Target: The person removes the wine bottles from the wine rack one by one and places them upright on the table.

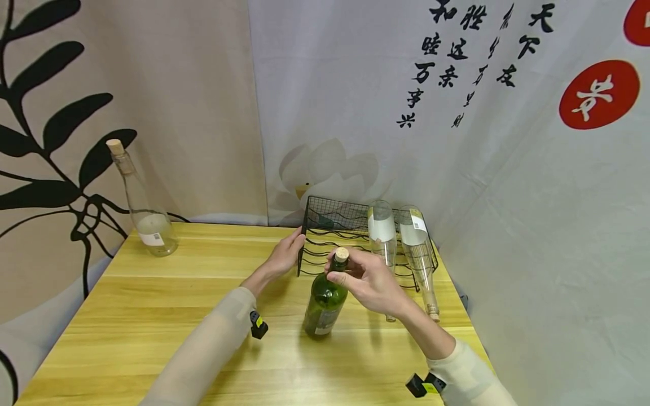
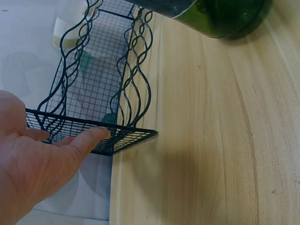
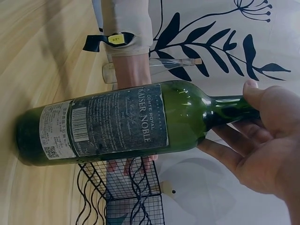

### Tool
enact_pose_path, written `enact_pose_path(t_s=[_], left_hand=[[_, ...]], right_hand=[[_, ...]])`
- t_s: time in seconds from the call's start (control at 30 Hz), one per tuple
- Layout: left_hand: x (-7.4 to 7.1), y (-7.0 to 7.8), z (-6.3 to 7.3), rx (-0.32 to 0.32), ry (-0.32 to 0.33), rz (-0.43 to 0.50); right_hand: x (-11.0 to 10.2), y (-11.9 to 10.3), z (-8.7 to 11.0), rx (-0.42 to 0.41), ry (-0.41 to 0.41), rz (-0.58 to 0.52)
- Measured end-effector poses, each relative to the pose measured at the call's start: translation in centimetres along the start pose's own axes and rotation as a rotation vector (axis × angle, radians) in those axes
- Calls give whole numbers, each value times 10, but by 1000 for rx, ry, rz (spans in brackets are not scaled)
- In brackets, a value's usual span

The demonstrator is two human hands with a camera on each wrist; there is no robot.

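Observation:
My right hand (image 1: 373, 279) grips a green wine bottle (image 3: 183, 117) by its neck, thumb on one side and fingers on the other. The bottle has a cork in its mouth and a dark label with a barcode, and it stands nearly upright in front of the rack. At the left end of the black wire rack (image 1: 335, 214) my left hand (image 1: 285, 254) holds the side panel. In the left wrist view, the left thumb (image 2: 91, 138) lies over the mesh of that panel, with the other fingers partly hidden behind it. Wavy wires run along the rack.
Two clear corked bottles, one on the left (image 1: 382, 225) and one on the right (image 1: 418, 248), lie in the rack's right half, necks toward me. Another clear corked bottle (image 1: 152, 225) stands at the table's far left corner. A printed cloth (image 1: 335, 101) hangs behind the wooden table (image 1: 152, 316).

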State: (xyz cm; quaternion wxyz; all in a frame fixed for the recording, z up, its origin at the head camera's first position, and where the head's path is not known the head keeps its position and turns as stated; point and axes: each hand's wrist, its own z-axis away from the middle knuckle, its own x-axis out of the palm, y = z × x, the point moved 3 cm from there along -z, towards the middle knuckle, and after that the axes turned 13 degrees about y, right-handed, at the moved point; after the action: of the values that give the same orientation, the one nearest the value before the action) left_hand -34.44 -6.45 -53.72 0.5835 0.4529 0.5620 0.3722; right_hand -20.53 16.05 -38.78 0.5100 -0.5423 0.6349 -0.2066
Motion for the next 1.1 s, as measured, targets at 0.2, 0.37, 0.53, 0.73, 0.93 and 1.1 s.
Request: enact_pose_path(t_s=[0.2,0.37,0.53,0.73,0.93,1.1], left_hand=[[1,-1,-1,6,-1,-8],[1,1,1,-1,-10,-6],[1,1,1,-7,-13,2],[1,0,0,-7,-9,2],[0,1,-1,-6,-5,1],[1,1,-1,-10,-8,-3]], right_hand=[[2,4,1,-8,-17,-30],[3,7,1,-27,-11,-50],[3,8,0,-35,-10,-45],[3,9,-1,-9,-12,-44],[3,9,-2,-21,-17,-35],[2,11,-2,-13,-23,-15]])
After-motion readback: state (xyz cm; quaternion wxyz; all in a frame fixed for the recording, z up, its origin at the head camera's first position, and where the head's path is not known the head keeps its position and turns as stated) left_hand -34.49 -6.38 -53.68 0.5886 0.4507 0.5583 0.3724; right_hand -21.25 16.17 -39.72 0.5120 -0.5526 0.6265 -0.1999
